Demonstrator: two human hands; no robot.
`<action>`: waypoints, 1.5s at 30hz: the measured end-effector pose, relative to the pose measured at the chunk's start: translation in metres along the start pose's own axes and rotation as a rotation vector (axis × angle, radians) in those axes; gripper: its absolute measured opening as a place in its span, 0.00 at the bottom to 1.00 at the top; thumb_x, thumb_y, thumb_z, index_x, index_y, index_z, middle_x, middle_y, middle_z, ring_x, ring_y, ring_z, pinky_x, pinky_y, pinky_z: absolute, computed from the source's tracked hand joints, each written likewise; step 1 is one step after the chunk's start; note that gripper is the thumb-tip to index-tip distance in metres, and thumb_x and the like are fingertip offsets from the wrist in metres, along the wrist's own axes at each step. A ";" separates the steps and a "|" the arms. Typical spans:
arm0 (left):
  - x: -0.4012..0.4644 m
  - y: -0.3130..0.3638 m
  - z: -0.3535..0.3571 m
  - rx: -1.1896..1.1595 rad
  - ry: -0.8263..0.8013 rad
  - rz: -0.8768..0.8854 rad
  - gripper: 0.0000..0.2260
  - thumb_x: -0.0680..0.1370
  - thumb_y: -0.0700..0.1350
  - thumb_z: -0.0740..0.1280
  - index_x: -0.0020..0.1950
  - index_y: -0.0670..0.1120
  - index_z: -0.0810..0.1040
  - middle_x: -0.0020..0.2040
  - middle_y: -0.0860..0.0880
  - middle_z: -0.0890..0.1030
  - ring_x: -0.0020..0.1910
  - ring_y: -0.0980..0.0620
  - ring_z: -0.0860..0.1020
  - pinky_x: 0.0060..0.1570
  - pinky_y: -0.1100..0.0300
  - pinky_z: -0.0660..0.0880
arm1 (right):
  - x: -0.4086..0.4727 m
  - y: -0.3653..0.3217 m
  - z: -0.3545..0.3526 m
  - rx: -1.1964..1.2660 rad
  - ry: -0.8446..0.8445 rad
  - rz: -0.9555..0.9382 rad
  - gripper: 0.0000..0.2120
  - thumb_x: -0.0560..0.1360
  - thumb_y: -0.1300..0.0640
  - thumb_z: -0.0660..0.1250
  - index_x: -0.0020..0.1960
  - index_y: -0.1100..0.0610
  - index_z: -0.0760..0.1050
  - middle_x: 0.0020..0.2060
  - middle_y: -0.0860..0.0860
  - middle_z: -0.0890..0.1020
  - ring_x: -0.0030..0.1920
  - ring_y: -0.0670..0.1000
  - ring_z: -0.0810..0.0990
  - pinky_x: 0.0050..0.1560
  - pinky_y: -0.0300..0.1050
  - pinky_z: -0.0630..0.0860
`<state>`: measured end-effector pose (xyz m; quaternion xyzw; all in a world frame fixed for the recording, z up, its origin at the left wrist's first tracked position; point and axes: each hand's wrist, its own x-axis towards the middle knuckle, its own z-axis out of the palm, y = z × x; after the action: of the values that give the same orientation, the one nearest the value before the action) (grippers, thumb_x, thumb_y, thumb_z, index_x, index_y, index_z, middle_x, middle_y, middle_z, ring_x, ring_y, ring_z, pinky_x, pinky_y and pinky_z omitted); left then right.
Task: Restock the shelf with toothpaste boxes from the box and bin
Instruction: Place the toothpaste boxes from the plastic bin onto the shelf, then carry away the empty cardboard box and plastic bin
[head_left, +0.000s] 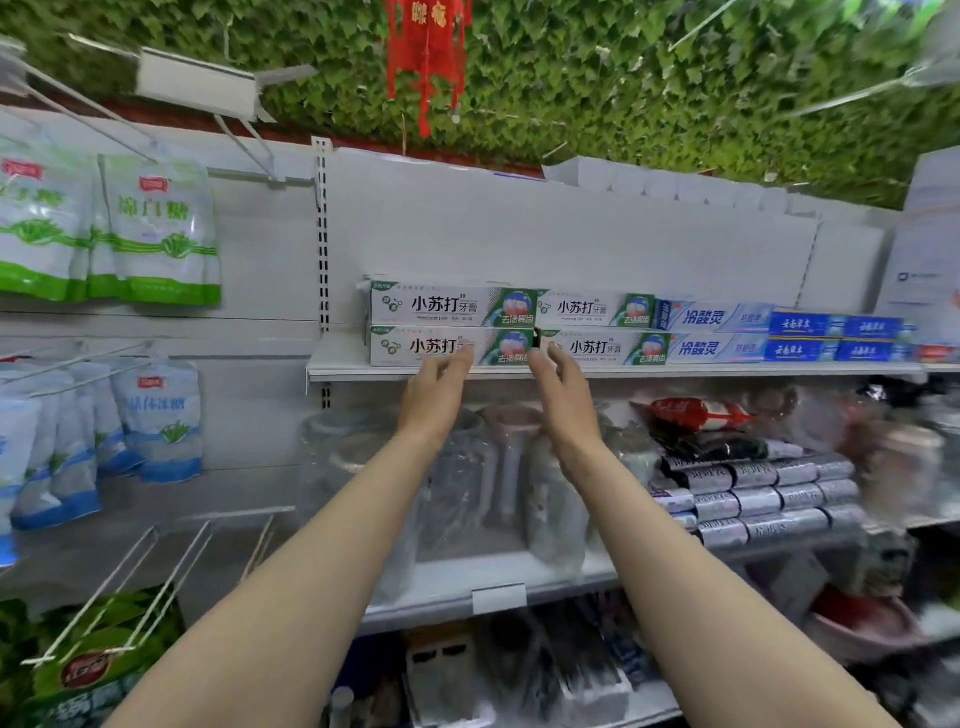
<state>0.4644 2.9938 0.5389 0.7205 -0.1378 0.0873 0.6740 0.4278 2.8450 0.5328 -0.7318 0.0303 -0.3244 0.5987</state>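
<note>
White-and-green toothpaste boxes (452, 306) lie stacked two high at the left end of the top shelf (727, 370), beside a second such stack (597, 327). Light blue boxes (711, 332) and dark blue boxes (831, 338) follow to the right. My left hand (436, 395) reaches up with straight fingers, its fingertips at the front of the lower left box (395, 347). My right hand (558, 395) is raised beside it, fingers relaxed, just in front of the gap between the two lower boxes. Neither hand holds anything. No supply box or bin is in view.
Sugar bags (156, 228) hang on pegs at the left, more blue bags (156, 415) below them. The middle shelf holds clear plastic jars (457, 483) and stacked grey packets (763, 493). Bare wire pegs (130, 587) jut out at lower left.
</note>
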 end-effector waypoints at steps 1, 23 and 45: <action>-0.008 -0.002 0.001 -0.044 -0.028 -0.026 0.22 0.67 0.74 0.61 0.51 0.61 0.75 0.60 0.54 0.76 0.63 0.47 0.75 0.66 0.45 0.72 | -0.008 0.003 -0.005 -0.009 0.016 0.016 0.39 0.70 0.28 0.64 0.75 0.49 0.66 0.73 0.50 0.69 0.71 0.51 0.69 0.73 0.55 0.66; -0.181 -0.147 0.011 -0.182 -0.382 -0.645 0.27 0.80 0.62 0.64 0.73 0.46 0.72 0.72 0.45 0.71 0.68 0.46 0.71 0.59 0.51 0.73 | -0.232 0.143 -0.046 -0.147 0.164 0.563 0.43 0.61 0.21 0.62 0.66 0.48 0.74 0.64 0.48 0.78 0.66 0.52 0.74 0.72 0.57 0.66; -0.182 -0.332 0.076 0.060 -0.396 -0.967 0.28 0.79 0.61 0.65 0.74 0.48 0.70 0.70 0.46 0.74 0.66 0.47 0.74 0.59 0.52 0.74 | -0.281 0.319 -0.050 -0.076 0.172 0.977 0.33 0.75 0.34 0.67 0.74 0.50 0.67 0.69 0.49 0.72 0.67 0.50 0.71 0.72 0.53 0.67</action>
<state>0.3928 2.9510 0.1623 0.7234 0.0883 -0.3679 0.5775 0.2908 2.8334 0.1272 -0.6239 0.4310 -0.0638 0.6488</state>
